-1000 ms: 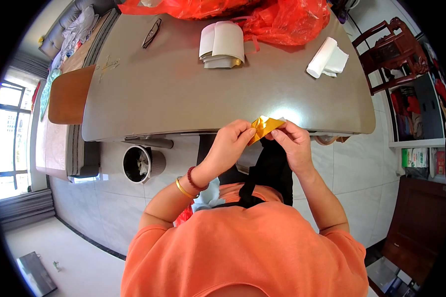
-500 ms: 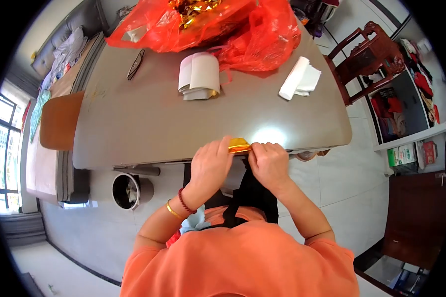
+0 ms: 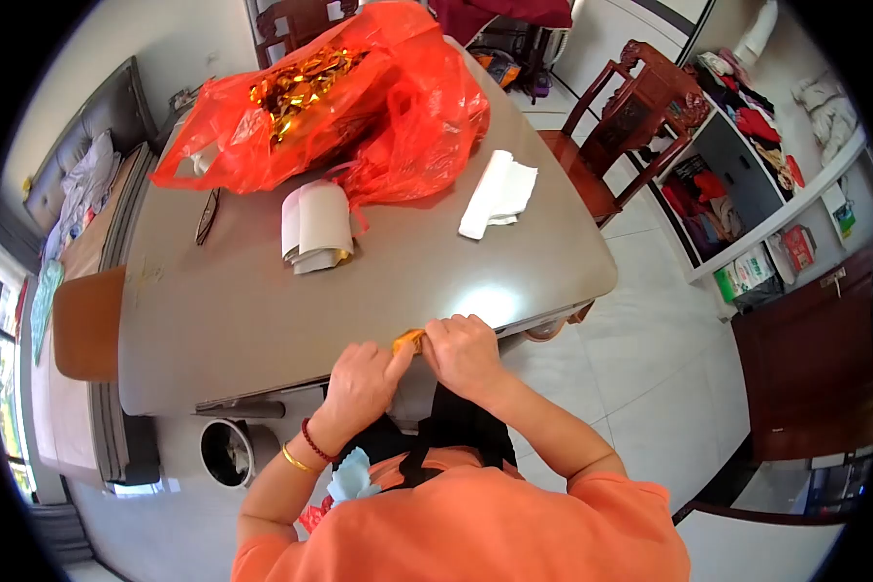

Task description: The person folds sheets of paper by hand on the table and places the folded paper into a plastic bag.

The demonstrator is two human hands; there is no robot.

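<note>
In the head view, a gold foil piece [image 3: 409, 340] is pinched at the near edge of the bench [image 3: 213, 330] by the left hand [image 3: 364, 383] and right hand [image 3: 466, 354], both nearly closed. Pressure is best applied evenly; the foil's shape, largely covered, cannot be told.

Shiny gold foil piece [image 3: 409, 339] — folded, partly hidden — between left fingers [image 3: 398, 363] and right fingers [image 3: 438, 336]

Tbh the gold piece [image 3: 408, 340] was mostly hidden by the left hand [image 3: 361, 380] and right hand [image 3: 464, 353]; whitish stuff [image 3: 237, 452] in the bin [image 3: 262, 446] left of them was too small to identify.
</note>
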